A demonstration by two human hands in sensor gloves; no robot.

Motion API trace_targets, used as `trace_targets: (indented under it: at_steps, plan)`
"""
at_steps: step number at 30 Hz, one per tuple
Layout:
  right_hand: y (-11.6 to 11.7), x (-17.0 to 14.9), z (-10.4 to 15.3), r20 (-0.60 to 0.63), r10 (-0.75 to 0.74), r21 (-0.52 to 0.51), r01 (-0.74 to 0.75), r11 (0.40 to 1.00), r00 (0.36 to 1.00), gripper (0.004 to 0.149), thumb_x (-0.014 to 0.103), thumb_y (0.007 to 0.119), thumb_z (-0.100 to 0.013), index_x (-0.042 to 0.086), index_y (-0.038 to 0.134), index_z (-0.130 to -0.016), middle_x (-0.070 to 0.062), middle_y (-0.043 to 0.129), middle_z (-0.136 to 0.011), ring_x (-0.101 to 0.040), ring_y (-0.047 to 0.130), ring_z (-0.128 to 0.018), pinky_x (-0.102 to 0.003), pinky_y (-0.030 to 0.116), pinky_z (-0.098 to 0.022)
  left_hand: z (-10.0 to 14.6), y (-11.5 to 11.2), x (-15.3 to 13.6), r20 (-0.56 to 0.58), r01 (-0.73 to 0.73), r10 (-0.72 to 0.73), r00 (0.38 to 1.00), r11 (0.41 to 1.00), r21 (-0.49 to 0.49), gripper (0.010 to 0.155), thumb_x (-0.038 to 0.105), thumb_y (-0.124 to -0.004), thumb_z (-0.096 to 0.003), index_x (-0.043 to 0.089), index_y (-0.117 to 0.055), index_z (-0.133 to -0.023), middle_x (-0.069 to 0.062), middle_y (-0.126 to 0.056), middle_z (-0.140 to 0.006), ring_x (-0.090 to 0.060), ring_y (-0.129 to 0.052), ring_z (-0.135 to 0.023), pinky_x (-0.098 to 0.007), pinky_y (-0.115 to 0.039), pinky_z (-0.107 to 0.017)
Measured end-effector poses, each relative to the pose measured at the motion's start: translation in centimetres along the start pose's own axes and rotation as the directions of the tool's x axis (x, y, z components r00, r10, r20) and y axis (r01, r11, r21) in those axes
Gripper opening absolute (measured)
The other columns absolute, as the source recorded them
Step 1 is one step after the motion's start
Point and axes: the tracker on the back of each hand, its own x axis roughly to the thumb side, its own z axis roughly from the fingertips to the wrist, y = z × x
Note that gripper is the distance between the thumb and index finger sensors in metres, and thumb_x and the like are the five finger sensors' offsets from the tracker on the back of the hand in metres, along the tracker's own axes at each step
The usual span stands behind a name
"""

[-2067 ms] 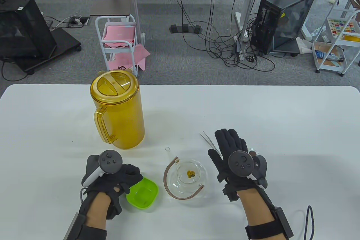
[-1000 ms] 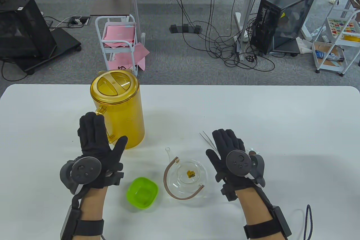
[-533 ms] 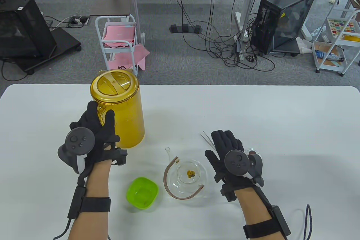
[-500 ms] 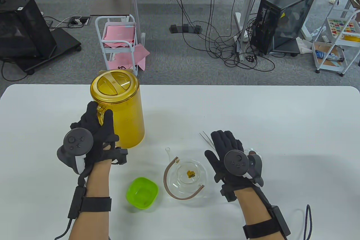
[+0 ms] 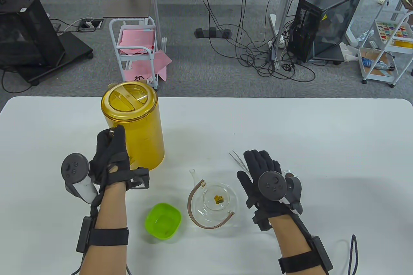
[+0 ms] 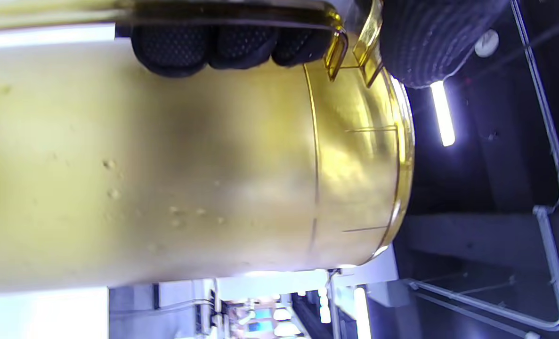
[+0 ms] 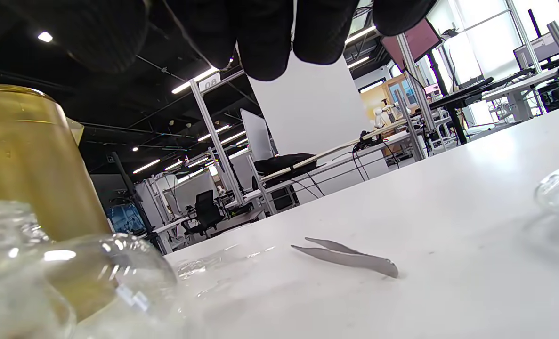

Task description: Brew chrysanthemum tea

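Fingers point(image 6: 204, 49) of our left hand point(image 5: 109, 155) wrap the amber pitcher point(image 5: 135, 126) handle; full and heavy, likely slick; right hand point(image 5: 261, 171) lies flat, holding nothing.

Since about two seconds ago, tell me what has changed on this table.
The left hand left the lime-green plastic bowl, moved to the amber plastic pitcher and now grips its handle; the pitcher shifted slightly. The right hand, glass teapot and metal tweezers stayed put.
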Motion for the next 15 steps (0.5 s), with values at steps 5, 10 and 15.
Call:
trace_targets:
  at_steps: [5,10,15]
  plan:
    - [-0.1,0.5,-0.1,0.014,-0.011,-0.013,0.011,1.0,1.0,0.071,0.058,0.066,-0.055,0.023,0.052,-0.115,-0.007,0.054,-0.118,-0.043,0.051,-0.112,-0.068,0.045,-0.073,0.2,0.6,-0.4,0.048,-0.092,0.091,0.995,0.995,0.031,0.055,0.063,-0.077,-0.0558,0.018,-0.074,-0.087,-0.012,-0.079,-0.078,-0.045,-0.068,-0.073,-0.072,-0.033,-0.071]
    - [-0.5,0.0,-0.1,0.004,-0.022,-0.022,0.022,1.0,1.0,0.071,0.058,0.066,-0.055,0.023,0.052,-0.115,-0.008,0.054,-0.118,-0.043,0.051,-0.112,-0.068,0.045,-0.073,0.1,1.2,0.2,0.094,-0.046,0.039,0.995,0.996,0.072,0.059,0.072,-0.084,-0.0492,0.019,-0.083,-0.076,-0.01,-0.087,-0.067,-0.042,-0.075,-0.065,-0.07,-0.04,-0.07]
    - [-0.9,-0.6,0.0,-0.014,-0.037,-0.029,0.037,0.999,0.999,0.071,0.058,0.066,-0.055,0.024,0.052,-0.115,-0.008,0.054,-0.118,-0.043,0.051,-0.112,-0.068,0.045,-0.073,0.5,0.7,2.6,0.234,0.077,-0.092,0.968,0.994,0.075,0.058,0.076,-0.088,-0.0453,0.022,-0.091,-0.065,-0.007,-0.093,-0.056,-0.038,-0.083,-0.058,-0.069,-0.049,-0.069]
